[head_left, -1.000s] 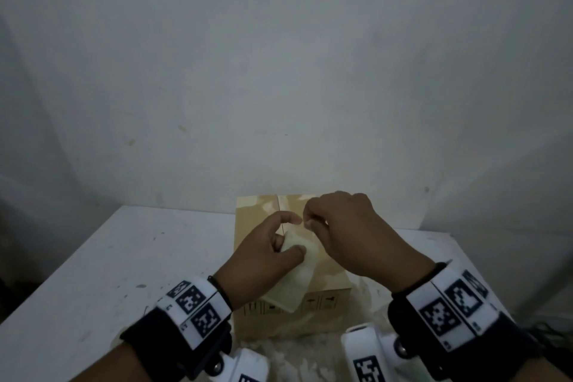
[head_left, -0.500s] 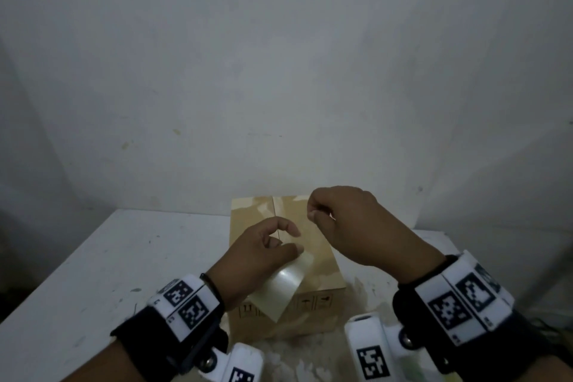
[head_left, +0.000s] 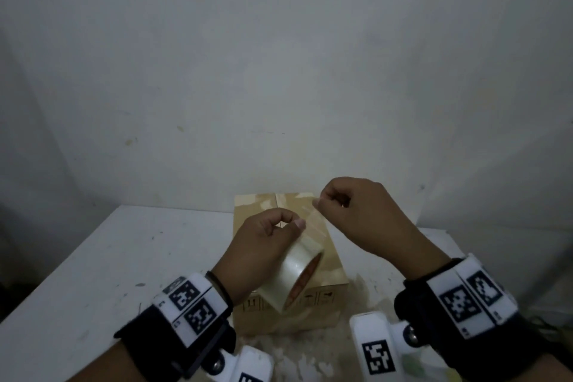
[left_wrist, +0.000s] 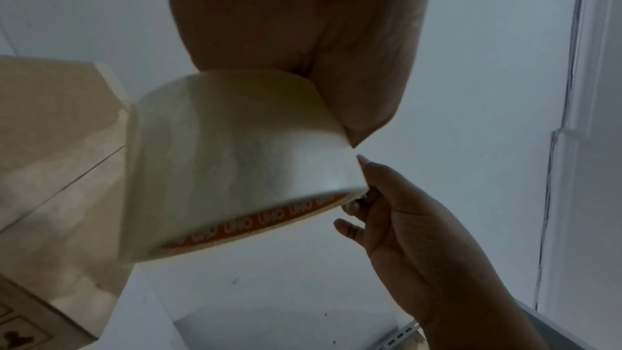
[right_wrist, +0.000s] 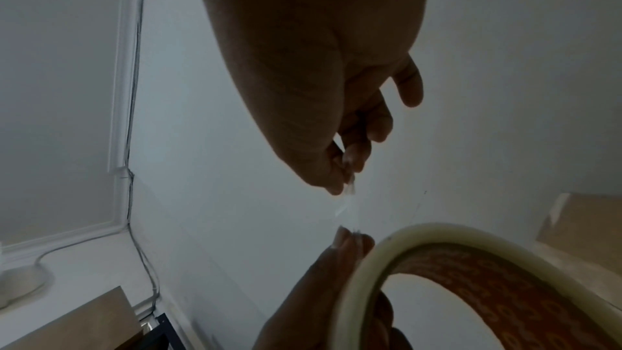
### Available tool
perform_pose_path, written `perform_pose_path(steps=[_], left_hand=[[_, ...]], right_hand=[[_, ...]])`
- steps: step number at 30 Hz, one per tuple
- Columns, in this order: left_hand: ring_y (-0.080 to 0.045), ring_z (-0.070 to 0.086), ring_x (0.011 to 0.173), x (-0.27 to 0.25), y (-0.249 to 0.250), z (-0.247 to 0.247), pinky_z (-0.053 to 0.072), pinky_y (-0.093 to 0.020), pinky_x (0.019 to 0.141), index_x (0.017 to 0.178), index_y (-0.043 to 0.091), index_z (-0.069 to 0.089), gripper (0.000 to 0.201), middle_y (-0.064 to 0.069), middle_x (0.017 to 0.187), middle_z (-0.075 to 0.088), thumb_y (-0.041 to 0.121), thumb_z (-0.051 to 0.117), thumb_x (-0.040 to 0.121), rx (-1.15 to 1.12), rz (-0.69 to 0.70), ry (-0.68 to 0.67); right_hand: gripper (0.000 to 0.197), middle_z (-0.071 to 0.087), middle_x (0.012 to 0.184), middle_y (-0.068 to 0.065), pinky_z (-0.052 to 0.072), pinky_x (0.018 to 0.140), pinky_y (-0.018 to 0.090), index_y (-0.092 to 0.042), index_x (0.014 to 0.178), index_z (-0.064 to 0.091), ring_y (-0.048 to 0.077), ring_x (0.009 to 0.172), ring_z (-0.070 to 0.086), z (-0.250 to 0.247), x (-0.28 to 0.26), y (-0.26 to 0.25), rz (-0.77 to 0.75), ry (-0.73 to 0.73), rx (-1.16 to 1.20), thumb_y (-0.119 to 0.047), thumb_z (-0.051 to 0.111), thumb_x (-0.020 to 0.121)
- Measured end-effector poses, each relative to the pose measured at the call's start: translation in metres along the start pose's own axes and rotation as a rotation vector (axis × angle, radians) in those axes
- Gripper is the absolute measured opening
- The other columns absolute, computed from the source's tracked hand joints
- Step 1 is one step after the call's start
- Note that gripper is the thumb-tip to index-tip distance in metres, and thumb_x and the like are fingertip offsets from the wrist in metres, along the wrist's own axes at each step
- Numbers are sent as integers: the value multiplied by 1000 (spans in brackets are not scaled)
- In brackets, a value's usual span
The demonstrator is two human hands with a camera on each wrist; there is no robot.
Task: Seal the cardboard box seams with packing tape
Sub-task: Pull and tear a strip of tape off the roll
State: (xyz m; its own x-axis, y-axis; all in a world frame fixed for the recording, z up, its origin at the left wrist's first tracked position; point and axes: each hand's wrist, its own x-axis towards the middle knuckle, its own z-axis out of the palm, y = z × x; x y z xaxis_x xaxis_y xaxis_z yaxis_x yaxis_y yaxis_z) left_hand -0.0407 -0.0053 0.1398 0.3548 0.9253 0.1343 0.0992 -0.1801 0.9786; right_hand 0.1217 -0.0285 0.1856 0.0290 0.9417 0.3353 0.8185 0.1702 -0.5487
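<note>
Left hand (head_left: 263, 245) grip: fingers curled round the tape roll (head_left: 293, 276), thumb laid over the outer winding, roll held above the near end of the cardboard box (head_left: 333, 263). Roll is tilted, its open side facing down and toward the person; the orange printed core (left_wrist: 256, 225) shows along the lower rim in the left wrist view. From that same view the palm covers the top of the roll and the box lies to the left, its top seam visible as a dark line.

Tape strip (head_left: 310, 220): a short clear length runs from the roll, past the left thumb, up and to the right. It is transparent and faint; its edges can be made out only in part in the head view.

Right hand (head_left: 359, 214) grip: thumb and forefinger pinched narrow on the free end of the strip, remaining fingers curled loosely behind. Hand is raised above the far right part of the box top, apart from the left hand. In the right wrist view the pinched end (right_wrist: 348, 188) shows as a small glint at the fingertips, with the roll rim below it.

Box stands on the white tabletop (head_left: 124, 257), close to the wall, flaps closed, glossy patches on its top.
</note>
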Motion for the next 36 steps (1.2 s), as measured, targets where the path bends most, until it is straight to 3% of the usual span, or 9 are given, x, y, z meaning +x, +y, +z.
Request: perform_pose_path(steps=[2,5,8,10,17,24,28,31,36], left_hand=[[-10,58,60,-1,-1,1,45,-18,58,79,13,66,20,-7,76,66,28,57,88,29,14,25],[-18,58,67,-1,-5,2,44,-29,65,77,17,67,20,-16,85,69,30,56,88,65,29,57],[-20,57,67,0,-8,1,43,-30,64,76,21,67,19,-19,84,68,32,57,87,97,41,91],[-21,57,68,2,-9,1,44,-30,65,75,22,67,18,-19,85,68,32,57,87,110,44,106],[-21,59,69,2,-6,6,44,-28,64,78,21,68,18,-14,82,69,33,57,86,115,49,117],[-21,52,63,1,-8,8,39,-19,55,77,23,67,18,-28,82,64,33,56,87,156,101,109],[-31,55,65,1,-11,8,41,-29,61,76,23,66,20,-26,80,64,32,54,89,164,122,113],[-19,59,72,0,-12,7,44,-19,62,77,20,67,21,-13,77,68,27,52,91,134,137,130],[-14,57,70,1,-12,7,42,-13,58,78,20,67,22,-11,78,68,26,51,91,140,154,137]], right_hand=[[10,58,64,-8,42,64,27,-31,86,58,5,62,54,-1,0,-2,24,44,-22,-39,62,83],[36,59,68,-3,47,64,27,-24,114,54,10,64,56,-10,0,3,32,240,-25,-37,66,82],[16,57,71,-12,37,65,5,-23,98,67,-2,69,53,-16,-6,8,-103,328,12,-28,68,83],[12,58,75,-14,36,73,4,-22,89,73,-2,76,51,-8,-13,8,-217,271,-21,-28,67,81],[33,68,87,-2,47,79,36,-19,92,75,15,88,60,16,-24,7,-229,184,-106,-41,56,78],[35,69,95,1,50,85,45,-15,102,73,17,93,62,22,-19,8,-144,175,-76,-37,59,80],[28,67,98,-3,48,88,20,-14,107,71,10,95,60,27,-19,8,-56,141,66,-29,67,84],[28,64,96,-11,39,71,-3,-17,109,70,0,88,59,28,-21,8,51,94,198,-28,66,84],[29,70,104,-9,47,82,13,-18,111,69,-2,97,62,27,-23,6,194,44,483,-27,67,83]])
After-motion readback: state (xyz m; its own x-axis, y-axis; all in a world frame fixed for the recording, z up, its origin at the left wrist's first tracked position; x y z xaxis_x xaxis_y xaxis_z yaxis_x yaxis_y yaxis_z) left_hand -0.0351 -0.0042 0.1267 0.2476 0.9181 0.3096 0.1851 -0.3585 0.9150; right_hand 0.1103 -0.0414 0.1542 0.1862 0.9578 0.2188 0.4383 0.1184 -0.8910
